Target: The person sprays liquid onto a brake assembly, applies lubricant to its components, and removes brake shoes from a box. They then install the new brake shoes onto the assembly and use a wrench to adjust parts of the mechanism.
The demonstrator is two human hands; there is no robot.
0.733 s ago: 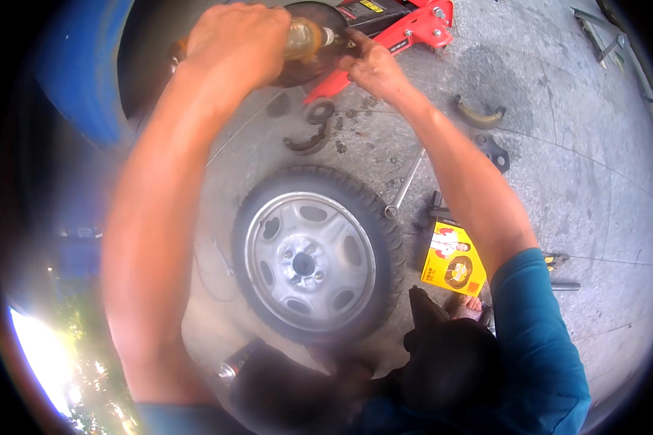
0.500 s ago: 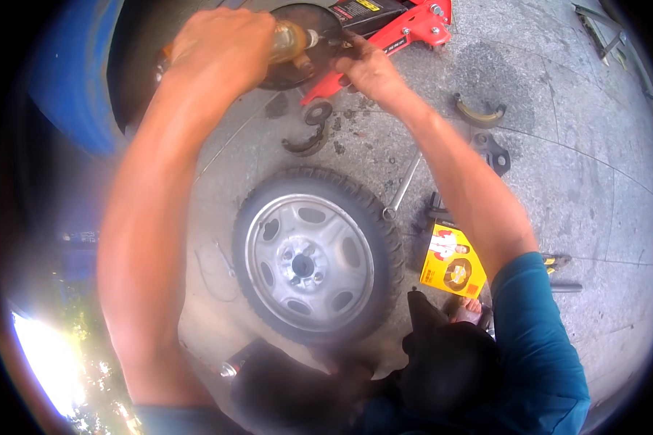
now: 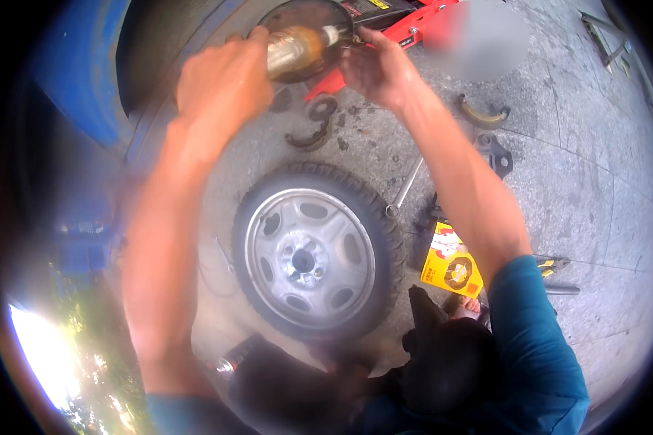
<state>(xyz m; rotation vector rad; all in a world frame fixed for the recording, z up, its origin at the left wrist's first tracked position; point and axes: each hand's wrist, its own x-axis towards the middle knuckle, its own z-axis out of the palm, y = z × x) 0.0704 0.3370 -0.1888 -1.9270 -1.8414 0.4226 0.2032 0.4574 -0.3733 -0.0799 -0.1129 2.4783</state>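
My left hand is wrapped round a clear plastic bottle of amber liquid. The bottle lies tipped, its pale nozzle pointing right, over a dark round metal part beside the blue vehicle body. Just right of the nozzle is my right hand, its thumb and fingers apart and curved around the tip; I see nothing held in it. Below the hands, on the floor, lie a curved brake shoe and a dark ring.
A wheel with a silver rim lies flat before me. A red floor jack stands beyond my right hand. Right of the wheel are a spanner, a yellow box, and another brake shoe. Blue bodywork is at upper left.
The bottle has tilted and shifted slightly right in my left hand's grip. My right hand has turned and its fingers have spread, no longer pinching at the dark part's edge.
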